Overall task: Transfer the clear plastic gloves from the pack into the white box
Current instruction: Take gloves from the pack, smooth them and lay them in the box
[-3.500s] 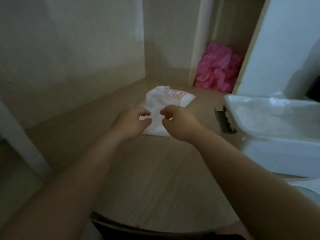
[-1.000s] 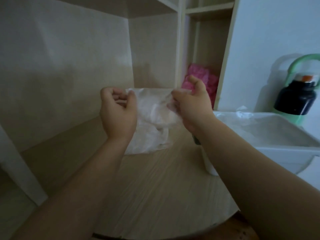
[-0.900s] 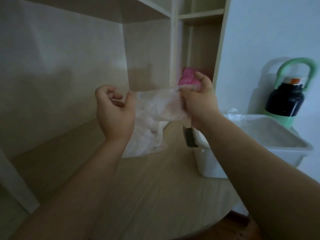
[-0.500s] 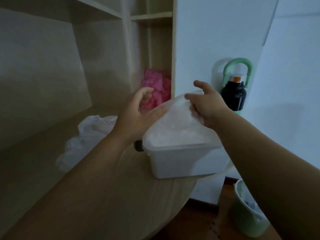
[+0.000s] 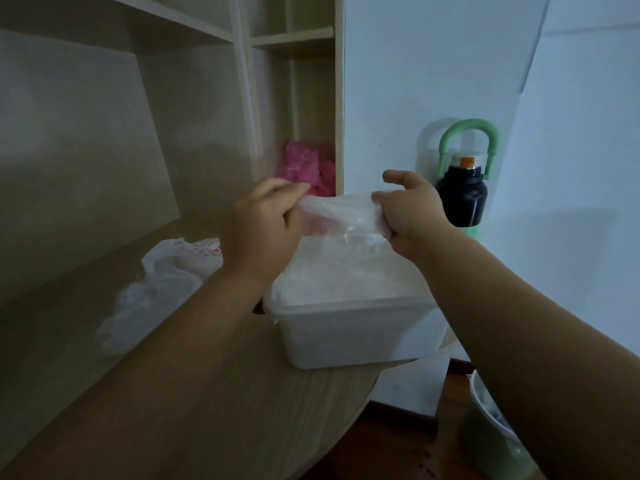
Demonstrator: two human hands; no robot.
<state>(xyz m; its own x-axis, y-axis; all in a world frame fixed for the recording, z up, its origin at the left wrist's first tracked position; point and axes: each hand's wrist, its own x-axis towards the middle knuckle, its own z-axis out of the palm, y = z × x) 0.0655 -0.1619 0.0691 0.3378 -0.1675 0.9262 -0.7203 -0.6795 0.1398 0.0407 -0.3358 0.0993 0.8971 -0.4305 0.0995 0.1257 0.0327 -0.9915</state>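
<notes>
The pack [image 5: 162, 282], a crumpled white bag with red print, is lying on the counter [image 5: 242, 427] toward its back edge, just left of the box and apart from both hands. The left hand [image 5: 263, 230] is hovering above the left end of the white box [image 5: 346, 337], its grip pinching the left end of a clear plastic glove [image 5: 341, 216] between thumb and curled fingers. Behind that hand, a pink bundle [image 5: 306, 171] is sitting in a narrow shelving [image 5: 294, 81] compartment at the counter's back. The glove is hanging stretched between the two hands, directly above the open box and not yet in it. The box is sitting by the counter's rounded right edge, and more clear plastic is filling it up to the rim. The right hand [image 5: 412, 216] is holding the glove's right end, its grip closing round the film with the index finger lifting free above. A black bottle [image 5: 462, 199] with a green handle is standing behind the box's right end, against the white wall. A green bin [image 5: 491, 441] is standing on the floor below the counter's right edge.
</notes>
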